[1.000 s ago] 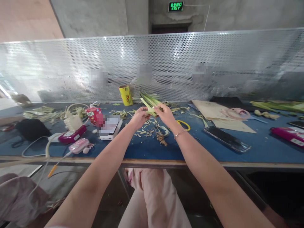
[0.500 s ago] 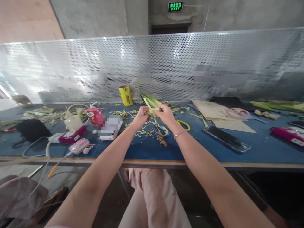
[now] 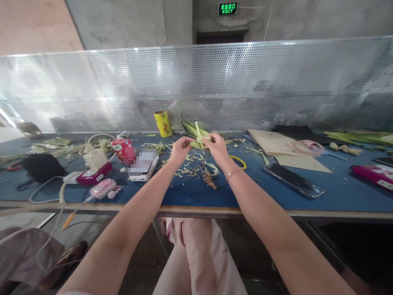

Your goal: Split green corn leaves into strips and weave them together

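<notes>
Both of my hands are raised over the blue table (image 3: pixel 196 190), pinching a small piece of folded green leaf strip (image 3: pixel 198 141) between them. My left hand (image 3: pixel 179 150) grips its left end with closed fingers. My right hand (image 3: pixel 218 148), with a thin bracelet at the wrist, grips its right end. One narrow strip sticks up from the piece. Leaf scraps and curled trimmings (image 3: pixel 201 168) lie on the table just under my hands. A bundle of green leaves (image 3: pixel 190 128) lies behind them.
A yellow roll (image 3: pixel 162 123) stands at the back by the perforated metal screen (image 3: pixel 196 82). Left: a red carton (image 3: pixel 122 149), white power bank (image 3: pixel 141 166), pink devices, cables, black pouch (image 3: pixel 41 167). Right: yellow-handled scissors (image 3: pixel 238 162), black phone (image 3: pixel 293 180), cardboard sheet (image 3: pixel 285 149), more leaves.
My hands turned and worked the leaf piece, lifting it slightly; the free strip that pointed up-left now stands nearly upright between my fingers.
</notes>
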The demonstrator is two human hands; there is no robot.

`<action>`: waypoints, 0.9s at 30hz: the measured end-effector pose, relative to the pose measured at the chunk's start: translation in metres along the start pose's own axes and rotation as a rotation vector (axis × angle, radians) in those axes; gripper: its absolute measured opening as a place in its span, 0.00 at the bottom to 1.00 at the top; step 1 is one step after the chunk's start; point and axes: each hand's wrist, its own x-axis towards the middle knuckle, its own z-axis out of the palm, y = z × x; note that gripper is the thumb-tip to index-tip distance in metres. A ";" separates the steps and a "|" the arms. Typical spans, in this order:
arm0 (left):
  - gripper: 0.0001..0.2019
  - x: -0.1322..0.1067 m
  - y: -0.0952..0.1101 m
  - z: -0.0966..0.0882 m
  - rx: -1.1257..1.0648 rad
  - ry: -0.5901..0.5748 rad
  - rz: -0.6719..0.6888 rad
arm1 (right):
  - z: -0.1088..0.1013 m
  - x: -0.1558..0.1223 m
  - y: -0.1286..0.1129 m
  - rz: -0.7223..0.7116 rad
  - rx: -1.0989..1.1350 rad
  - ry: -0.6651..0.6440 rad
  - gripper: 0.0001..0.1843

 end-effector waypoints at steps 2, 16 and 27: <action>0.06 0.000 0.001 0.000 0.027 -0.007 0.034 | 0.000 0.000 -0.001 0.011 0.012 0.008 0.18; 0.14 -0.006 0.008 0.006 -0.268 0.046 -0.210 | 0.000 -0.002 -0.006 0.062 -0.054 -0.129 0.20; 0.16 -0.007 0.008 0.006 -0.186 0.023 -0.237 | 0.000 -0.005 -0.007 0.005 -0.155 -0.162 0.16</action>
